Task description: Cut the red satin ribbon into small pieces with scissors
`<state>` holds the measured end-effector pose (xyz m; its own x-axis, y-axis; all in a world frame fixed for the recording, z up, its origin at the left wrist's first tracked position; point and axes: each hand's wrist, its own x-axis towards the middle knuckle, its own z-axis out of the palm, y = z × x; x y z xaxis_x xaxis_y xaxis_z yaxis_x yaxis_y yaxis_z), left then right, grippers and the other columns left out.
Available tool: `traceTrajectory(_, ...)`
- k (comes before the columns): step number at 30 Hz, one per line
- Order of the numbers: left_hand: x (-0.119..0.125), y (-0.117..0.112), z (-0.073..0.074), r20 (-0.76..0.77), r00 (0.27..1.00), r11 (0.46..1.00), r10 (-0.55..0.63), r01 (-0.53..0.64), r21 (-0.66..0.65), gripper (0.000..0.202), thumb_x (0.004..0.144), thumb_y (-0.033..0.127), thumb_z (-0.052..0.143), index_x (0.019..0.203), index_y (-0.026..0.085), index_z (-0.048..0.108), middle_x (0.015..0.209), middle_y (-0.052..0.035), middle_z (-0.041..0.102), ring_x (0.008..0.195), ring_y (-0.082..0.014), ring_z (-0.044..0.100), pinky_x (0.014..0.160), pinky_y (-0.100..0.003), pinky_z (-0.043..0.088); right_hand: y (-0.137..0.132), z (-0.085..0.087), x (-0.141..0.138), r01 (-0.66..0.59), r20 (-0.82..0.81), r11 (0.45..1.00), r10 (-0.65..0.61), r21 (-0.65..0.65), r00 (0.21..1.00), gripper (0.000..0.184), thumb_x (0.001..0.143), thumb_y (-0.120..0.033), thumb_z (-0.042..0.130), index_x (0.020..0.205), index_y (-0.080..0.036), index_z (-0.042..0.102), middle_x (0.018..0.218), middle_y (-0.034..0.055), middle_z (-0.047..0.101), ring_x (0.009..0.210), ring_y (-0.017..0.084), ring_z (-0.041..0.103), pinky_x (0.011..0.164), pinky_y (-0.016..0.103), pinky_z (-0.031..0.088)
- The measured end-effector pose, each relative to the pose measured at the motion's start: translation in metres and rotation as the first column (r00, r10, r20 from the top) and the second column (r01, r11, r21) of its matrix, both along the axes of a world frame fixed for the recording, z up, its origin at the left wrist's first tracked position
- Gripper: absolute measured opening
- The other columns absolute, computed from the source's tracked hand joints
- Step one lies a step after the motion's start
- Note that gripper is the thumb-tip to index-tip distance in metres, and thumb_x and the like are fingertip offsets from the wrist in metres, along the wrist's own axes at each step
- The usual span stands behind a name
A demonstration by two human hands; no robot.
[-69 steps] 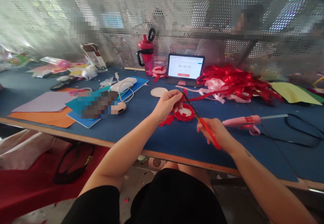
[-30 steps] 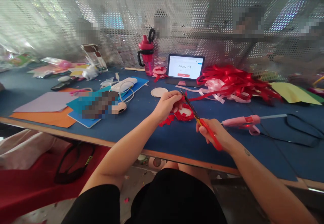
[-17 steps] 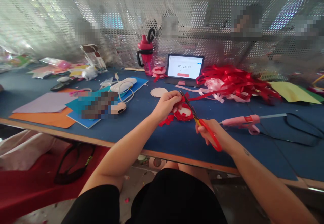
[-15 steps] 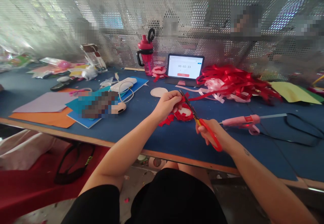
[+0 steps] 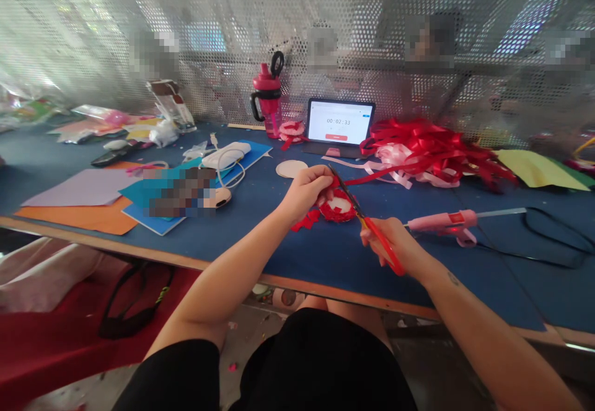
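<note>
The left hand (image 5: 304, 193) is curled, its thumb and fingers pinching a red ribbon (image 5: 357, 178) right at the edge of a red ruffled rosette (image 5: 337, 209), which sits on the table just below and to the right of that hand. The right hand (image 5: 395, 240) is closed around the red handles of the scissors (image 5: 372, 225), whose blades reach up to the ribbon by the left hand. From here I can't tell if they're biting into it.

The ribbon runs off to the right, unbroken, into a big red-and-pink heap (image 5: 432, 147) beyond the hands, so plenty looks left to use. Red snippets (image 5: 307, 220) lie just below the left hand. A second rosette (image 5: 292, 129), which looks complete, sits farther out beside a tablet (image 5: 339, 121). A bare round disc (image 5: 291, 168) lies just past the left hand, nothing on it yet, and a pink glue gun (image 5: 439, 220) rests right of the right hand.
</note>
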<state>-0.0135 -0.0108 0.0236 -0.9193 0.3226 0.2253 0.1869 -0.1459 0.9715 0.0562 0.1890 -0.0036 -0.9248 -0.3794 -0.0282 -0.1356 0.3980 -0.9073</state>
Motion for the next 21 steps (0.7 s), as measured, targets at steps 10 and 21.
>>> traceTrajectory(10,0.002,0.000,0.002,-0.012,1.000,0.990,0.027,-0.025,0.137,0.014,0.077,0.014,0.041,0.079,0.015,0.055,0.060,0.0011,0.058,0.044,-0.0044,0.046,0.042,-0.016,0.031,0.004,-0.008,-0.004,-0.027,-0.144,0.995,0.013,-0.094,0.989,0.059,0.087,-0.069,0.034,0.084,-0.014,0.056,0.048,-0.0051,0.043,0.037,0.010,0.047,0.039,0.022,0.038)
traceTrajectory(21,-0.002,0.003,-0.001,-0.050,0.996,0.993,0.073,-0.068,0.092,0.003,0.081,0.015,0.055,0.080,0.014,0.053,0.070,0.0009,0.062,0.055,-0.0049,0.059,0.055,-0.016,0.046,0.008,-0.005,0.001,-0.094,-0.302,0.978,0.148,0.186,0.942,0.066,0.088,-0.072,0.022,0.105,-0.017,0.055,0.066,0.0014,0.053,0.057,0.017,0.055,0.054,0.028,0.043)
